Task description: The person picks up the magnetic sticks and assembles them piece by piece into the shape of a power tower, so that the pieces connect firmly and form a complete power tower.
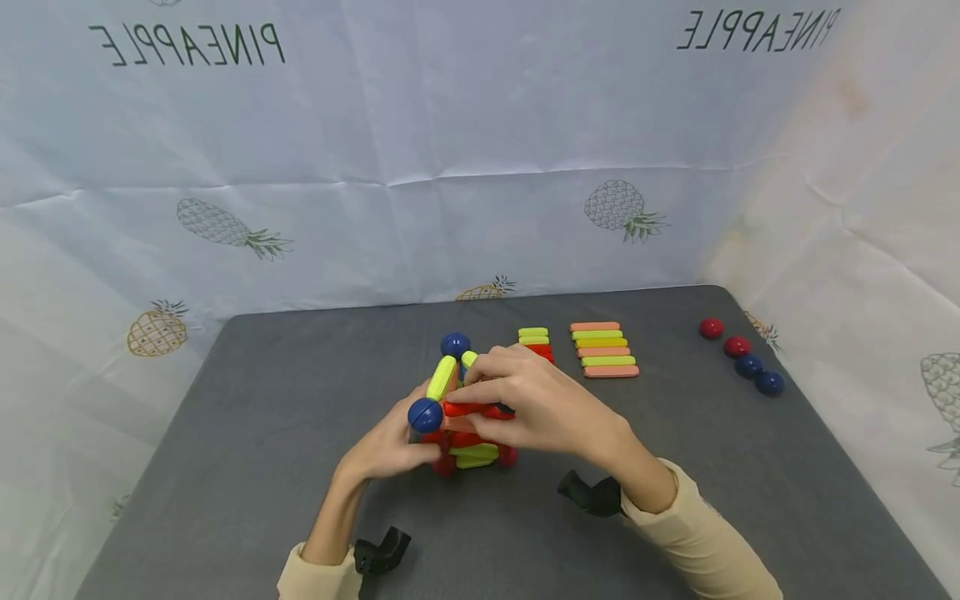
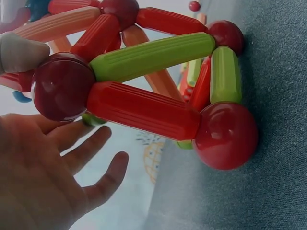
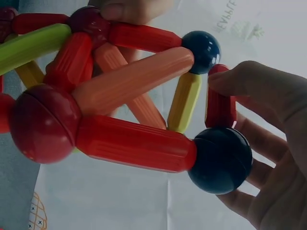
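Observation:
A frame of ribbed rods and balls [image 1: 474, 454] stands on the table, dark red balls low and blue ones above. My left hand [image 1: 390, 437] holds its left side; in the left wrist view the thumb rests on a dark red ball [image 2: 63, 91], with the other fingers [image 2: 98, 165] spread behind and below. From the right, my right hand [image 1: 547, 408] pinches a short red rod [image 3: 221, 104] between thumb and fingers. One end of that rod meets a blue ball [image 3: 220, 160]; its other end is beside another blue ball [image 3: 201, 51], contact unclear.
On the grey table [image 1: 285, 433], a short stack of green and red rods [image 1: 533, 332] lies behind the right hand. Farther right is a row of orange, green and yellow rods [image 1: 604, 342]. Two red balls [image 1: 711, 327] and two blue balls [image 1: 769, 383] lie near the right edge.

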The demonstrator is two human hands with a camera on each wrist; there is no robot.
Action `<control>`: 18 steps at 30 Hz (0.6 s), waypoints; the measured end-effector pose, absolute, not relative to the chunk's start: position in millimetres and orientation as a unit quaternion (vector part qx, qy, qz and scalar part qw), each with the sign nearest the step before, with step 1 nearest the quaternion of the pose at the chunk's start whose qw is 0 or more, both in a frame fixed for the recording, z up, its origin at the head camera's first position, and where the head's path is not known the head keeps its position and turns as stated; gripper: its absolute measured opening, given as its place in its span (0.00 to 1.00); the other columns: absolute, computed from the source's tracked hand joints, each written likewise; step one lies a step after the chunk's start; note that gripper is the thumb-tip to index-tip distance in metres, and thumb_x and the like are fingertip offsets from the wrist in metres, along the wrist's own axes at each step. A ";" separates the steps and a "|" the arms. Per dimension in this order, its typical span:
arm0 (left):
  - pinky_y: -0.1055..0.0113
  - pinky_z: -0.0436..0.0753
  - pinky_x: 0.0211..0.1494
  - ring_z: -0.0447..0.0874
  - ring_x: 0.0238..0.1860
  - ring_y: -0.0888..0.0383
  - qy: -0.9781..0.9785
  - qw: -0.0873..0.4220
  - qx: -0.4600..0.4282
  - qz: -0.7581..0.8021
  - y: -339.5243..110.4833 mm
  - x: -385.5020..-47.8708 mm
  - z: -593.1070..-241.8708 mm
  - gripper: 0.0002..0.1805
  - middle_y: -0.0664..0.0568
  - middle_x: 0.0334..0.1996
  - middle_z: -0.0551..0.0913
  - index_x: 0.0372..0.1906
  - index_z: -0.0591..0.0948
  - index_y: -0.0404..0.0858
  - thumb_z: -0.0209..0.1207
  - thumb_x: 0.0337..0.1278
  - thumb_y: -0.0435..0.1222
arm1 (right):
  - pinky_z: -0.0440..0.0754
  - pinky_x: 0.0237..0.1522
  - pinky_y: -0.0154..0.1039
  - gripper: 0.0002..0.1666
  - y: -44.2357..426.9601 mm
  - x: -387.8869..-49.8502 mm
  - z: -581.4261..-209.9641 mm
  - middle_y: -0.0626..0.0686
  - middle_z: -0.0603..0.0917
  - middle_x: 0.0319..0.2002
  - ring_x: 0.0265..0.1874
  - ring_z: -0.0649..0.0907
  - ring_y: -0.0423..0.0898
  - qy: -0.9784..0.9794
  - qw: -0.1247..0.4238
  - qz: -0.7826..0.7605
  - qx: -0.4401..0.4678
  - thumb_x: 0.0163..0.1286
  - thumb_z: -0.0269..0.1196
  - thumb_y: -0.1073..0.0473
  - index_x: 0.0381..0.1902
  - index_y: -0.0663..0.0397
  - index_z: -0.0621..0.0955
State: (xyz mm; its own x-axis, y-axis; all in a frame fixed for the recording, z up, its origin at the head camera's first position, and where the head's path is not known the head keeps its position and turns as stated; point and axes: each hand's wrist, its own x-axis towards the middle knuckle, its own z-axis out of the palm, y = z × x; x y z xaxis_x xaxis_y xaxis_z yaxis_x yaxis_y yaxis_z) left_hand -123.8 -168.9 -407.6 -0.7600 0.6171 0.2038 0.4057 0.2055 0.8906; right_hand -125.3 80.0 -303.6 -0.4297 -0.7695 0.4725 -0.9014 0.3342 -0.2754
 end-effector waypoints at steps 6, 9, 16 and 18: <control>0.64 0.78 0.52 0.77 0.46 0.60 0.769 0.096 0.336 0.535 -168.2 -123.6 -406.6 0.48 0.44 0.55 0.77 0.78 0.57 0.37 0.59 0.46 0.24 | 0.75 0.43 0.31 0.16 77.6 -125.2 -305.9 0.44 0.85 0.37 0.36 0.78 0.39 -0.807 0.133 0.240 0.523 0.60 0.73 0.65 0.47 0.49 0.90; 0.66 0.79 0.51 0.77 0.45 0.60 0.767 0.098 0.339 0.536 -167.4 -123.1 -406.2 0.44 0.43 0.54 0.79 0.75 0.61 0.36 0.59 0.47 0.23 | 0.75 0.44 0.32 0.17 75.3 -124.8 -307.7 0.43 0.85 0.37 0.36 0.78 0.38 -0.804 0.139 0.240 0.526 0.60 0.73 0.66 0.47 0.49 0.90; 0.69 0.76 0.43 0.74 0.36 0.62 0.773 0.112 0.312 0.540 -161.5 -118.6 -406.2 0.25 0.44 0.43 0.76 0.57 0.71 0.32 0.58 0.50 0.21 | 0.77 0.51 0.37 0.15 70.9 -121.9 -310.8 0.42 0.86 0.39 0.41 0.81 0.40 -0.798 0.160 0.224 0.536 0.61 0.75 0.62 0.46 0.47 0.90; 0.70 0.77 0.39 0.74 0.33 0.65 0.777 0.115 0.308 0.537 -159.7 -116.9 -405.8 0.22 0.44 0.39 0.77 0.54 0.72 0.31 0.58 0.51 0.21 | 0.77 0.51 0.38 0.14 70.3 -121.7 -312.1 0.42 0.86 0.39 0.42 0.81 0.39 -0.799 0.165 0.215 0.537 0.61 0.75 0.61 0.45 0.46 0.91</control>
